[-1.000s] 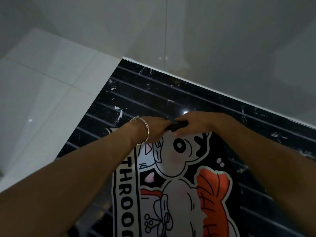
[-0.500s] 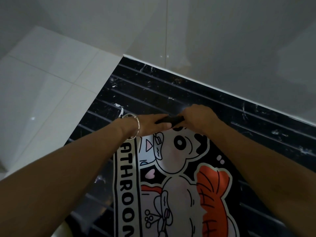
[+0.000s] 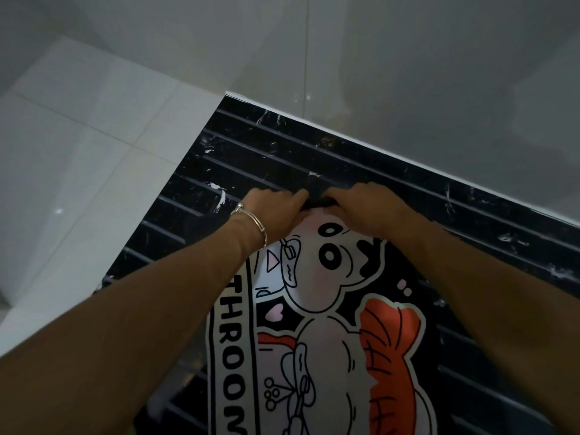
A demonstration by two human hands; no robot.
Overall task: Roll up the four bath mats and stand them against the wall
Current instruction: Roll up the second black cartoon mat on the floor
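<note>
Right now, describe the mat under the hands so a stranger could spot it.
Find the black, white-veined grooved floor slab beside the pale tiles. On it lies a black bath mat printed with a white cartoon figure and orange fin. The left hand and right hand grip its far end; nothing else here bears a picture.

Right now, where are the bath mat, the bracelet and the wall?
bath mat (image 3: 317, 287): head view, on the printed cartoon face.
bracelet (image 3: 251, 218): head view, on the metal band at the wrist.
wall (image 3: 408, 64): head view, on its bare grey surface.
</note>
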